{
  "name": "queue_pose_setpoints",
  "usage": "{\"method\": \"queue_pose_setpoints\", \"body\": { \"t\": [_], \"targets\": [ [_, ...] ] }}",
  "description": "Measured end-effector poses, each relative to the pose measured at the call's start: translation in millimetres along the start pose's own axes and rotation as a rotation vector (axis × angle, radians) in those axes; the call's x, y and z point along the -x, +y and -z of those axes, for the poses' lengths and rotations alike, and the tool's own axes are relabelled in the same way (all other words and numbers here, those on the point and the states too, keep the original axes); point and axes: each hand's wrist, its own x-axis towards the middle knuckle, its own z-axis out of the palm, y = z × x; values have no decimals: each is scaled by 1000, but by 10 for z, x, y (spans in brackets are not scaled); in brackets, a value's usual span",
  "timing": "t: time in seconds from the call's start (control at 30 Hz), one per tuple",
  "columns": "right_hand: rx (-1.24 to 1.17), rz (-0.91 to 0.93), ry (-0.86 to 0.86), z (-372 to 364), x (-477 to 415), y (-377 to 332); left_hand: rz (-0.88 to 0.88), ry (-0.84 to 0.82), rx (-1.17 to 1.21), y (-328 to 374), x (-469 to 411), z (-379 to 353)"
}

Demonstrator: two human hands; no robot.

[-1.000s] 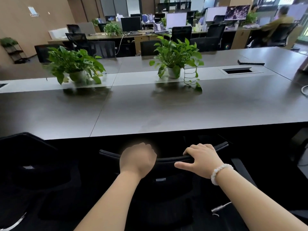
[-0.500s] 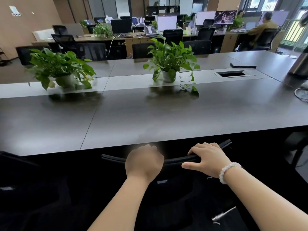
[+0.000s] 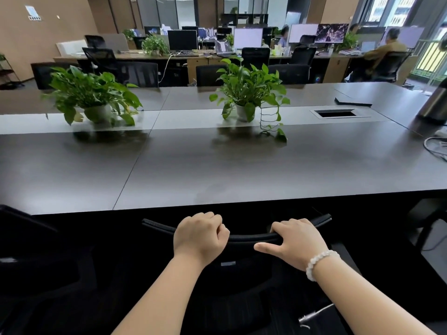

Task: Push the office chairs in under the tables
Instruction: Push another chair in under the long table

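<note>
A black office chair [image 3: 246, 238] stands right in front of me, its curved backrest top just short of the near edge of the long dark table [image 3: 242, 170]. My left hand [image 3: 199, 234] is closed over the backrest's top rail left of centre. My right hand [image 3: 298, 243], with a white bead bracelet at the wrist, grips the same rail further right, thumb stretched along it. The chair's seat is hidden in the dark below the tabletop. A second black chair [image 3: 36, 257] sits at my left, also close to the table.
Two potted green plants [image 3: 93, 97] [image 3: 249, 93] stand along the table's middle, beside a cable opening [image 3: 336, 114]. A metal flask [image 3: 435, 102] and white cables [image 3: 435, 146] lie at the right end. Behind are more chairs, desks with monitors, and seated people.
The chair's backrest has moved forward toward the table edge with both hands on it, and my view has come closer to the table.
</note>
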Motion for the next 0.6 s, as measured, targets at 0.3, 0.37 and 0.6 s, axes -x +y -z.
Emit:
{"method": "queue_pose_setpoints", "body": {
  "t": [0.3,0.37,0.6],
  "targets": [
    [1,-9,101,-32,322,-47,33,-59,65,87,109,76],
    [14,10,111,-7,302,-15,40,-46,52,123,118,82],
    [57,82,158,22,152,39,-90,-68,17,-1,167,124]
  ]
}}
